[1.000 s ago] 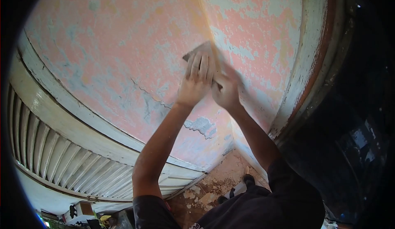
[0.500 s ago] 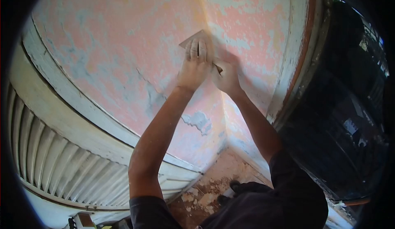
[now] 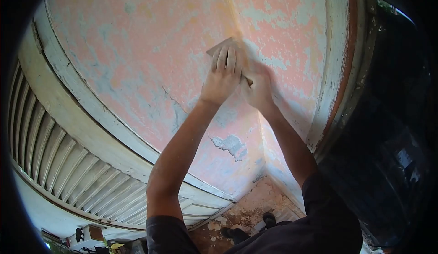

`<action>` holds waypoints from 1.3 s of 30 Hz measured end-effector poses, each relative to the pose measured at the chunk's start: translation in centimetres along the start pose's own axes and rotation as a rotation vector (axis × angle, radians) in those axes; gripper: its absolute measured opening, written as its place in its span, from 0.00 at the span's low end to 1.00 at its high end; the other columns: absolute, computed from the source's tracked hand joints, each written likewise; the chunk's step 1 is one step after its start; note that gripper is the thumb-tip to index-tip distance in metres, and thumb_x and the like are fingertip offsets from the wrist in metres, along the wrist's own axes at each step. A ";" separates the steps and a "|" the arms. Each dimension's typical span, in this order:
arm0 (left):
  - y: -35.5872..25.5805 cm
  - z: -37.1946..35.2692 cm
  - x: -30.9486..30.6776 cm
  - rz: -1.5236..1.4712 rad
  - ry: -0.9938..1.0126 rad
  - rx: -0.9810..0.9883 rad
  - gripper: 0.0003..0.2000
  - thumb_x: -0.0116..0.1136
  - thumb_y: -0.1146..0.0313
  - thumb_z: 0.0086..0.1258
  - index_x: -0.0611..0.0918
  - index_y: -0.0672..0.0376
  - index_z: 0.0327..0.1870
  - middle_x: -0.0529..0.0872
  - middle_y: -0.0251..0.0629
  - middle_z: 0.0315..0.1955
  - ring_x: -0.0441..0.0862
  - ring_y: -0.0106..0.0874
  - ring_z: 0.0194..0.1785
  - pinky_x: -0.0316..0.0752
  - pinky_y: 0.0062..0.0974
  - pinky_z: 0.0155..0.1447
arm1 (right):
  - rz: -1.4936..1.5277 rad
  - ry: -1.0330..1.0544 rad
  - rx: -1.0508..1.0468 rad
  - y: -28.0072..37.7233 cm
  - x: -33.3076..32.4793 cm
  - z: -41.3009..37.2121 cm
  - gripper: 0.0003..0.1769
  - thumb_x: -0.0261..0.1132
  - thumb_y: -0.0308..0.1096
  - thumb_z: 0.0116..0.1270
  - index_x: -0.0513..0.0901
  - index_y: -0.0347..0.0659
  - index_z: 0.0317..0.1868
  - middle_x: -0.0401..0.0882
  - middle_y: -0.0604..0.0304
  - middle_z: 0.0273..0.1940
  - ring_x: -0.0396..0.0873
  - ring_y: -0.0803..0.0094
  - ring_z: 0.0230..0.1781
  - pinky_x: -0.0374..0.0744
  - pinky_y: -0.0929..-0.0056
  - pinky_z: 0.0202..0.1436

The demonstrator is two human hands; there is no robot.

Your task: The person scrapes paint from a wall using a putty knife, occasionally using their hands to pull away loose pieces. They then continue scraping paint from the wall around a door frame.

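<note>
A flat scraper (image 3: 218,47) lies against the peeling pink wall (image 3: 150,48), close to the inside corner. Over its blade, the fingers of my left hand (image 3: 222,78) press down, slightly apart; the left thumb is hidden. My right hand (image 3: 259,89) is closed just below and to the right, wrapped round the scraper's handle, which is mostly covered. Grey-white patches show through the pink paint around both hands. Below them, a chipped patch of bare plaster (image 3: 232,146) has a ragged edge, and a thin crack runs down the left wall.
A pale wooden frame with louvred slats (image 3: 68,162) curves along the left. On the right stand a worn door frame (image 3: 335,71) and a dark glossy surface (image 3: 378,153). Paint flakes lie on the floor (image 3: 260,192) by my feet. A small box (image 3: 93,233) sits lower left.
The view has shifted, so the wall appears lower and farther right. Both hands keep their hold, and the scraper has slid slightly up along the corner.
</note>
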State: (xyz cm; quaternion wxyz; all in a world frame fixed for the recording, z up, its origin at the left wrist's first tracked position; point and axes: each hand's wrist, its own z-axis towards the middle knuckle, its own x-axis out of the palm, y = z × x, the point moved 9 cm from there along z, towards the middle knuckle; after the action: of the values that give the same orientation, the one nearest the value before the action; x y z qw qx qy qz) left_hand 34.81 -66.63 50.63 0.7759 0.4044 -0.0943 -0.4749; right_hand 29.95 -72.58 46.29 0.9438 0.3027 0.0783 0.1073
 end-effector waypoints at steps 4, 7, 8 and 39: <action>-0.3 -0.2 0.2 -0.023 0.033 -0.025 0.22 0.52 0.70 0.62 0.75 0.68 0.57 0.76 0.49 0.57 0.73 0.43 0.62 0.69 0.36 0.68 | -0.009 -0.033 -0.056 0.1 -0.4 0.0 0.04 0.60 0.27 0.63 0.80 0.35 0.35 0.74 0.42 0.24 0.76 0.53 0.22 0.72 0.62 0.28; -0.7 -1.3 -0.3 -0.034 0.017 0.003 0.22 0.52 0.69 0.61 0.75 0.68 0.57 0.76 0.49 0.57 0.73 0.43 0.62 0.69 0.36 0.68 | -0.015 0.006 -0.065 -0.1 0.2 -1.3 0.05 0.60 0.27 0.63 0.79 0.34 0.35 0.74 0.41 0.26 0.76 0.52 0.23 0.72 0.61 0.28; -0.3 -0.9 -0.1 -0.034 0.008 0.010 0.22 0.52 0.69 0.61 0.75 0.68 0.57 0.76 0.49 0.57 0.73 0.43 0.62 0.69 0.36 0.68 | -0.029 -0.028 -0.083 0.2 0.2 -0.9 0.04 0.60 0.26 0.63 0.79 0.33 0.34 0.71 0.43 0.22 0.71 0.61 0.18 0.69 0.64 0.25; 1.8 0.3 -1.0 -0.057 -0.028 0.215 0.18 0.54 0.72 0.60 0.78 0.68 0.52 0.79 0.48 0.52 0.76 0.41 0.61 0.73 0.34 0.65 | -0.023 -0.254 -0.073 3.3 1.0 -0.3 0.09 0.59 0.25 0.63 0.73 0.32 0.25 0.66 0.45 0.17 0.62 0.71 0.15 0.63 0.66 0.21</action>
State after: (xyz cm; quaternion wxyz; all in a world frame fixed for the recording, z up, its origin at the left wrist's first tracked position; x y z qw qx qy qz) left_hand 35.35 -65.60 52.37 0.7127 0.4813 -0.1441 -0.4895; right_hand 30.30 -69.56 47.95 0.9576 0.2785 -0.0426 0.0602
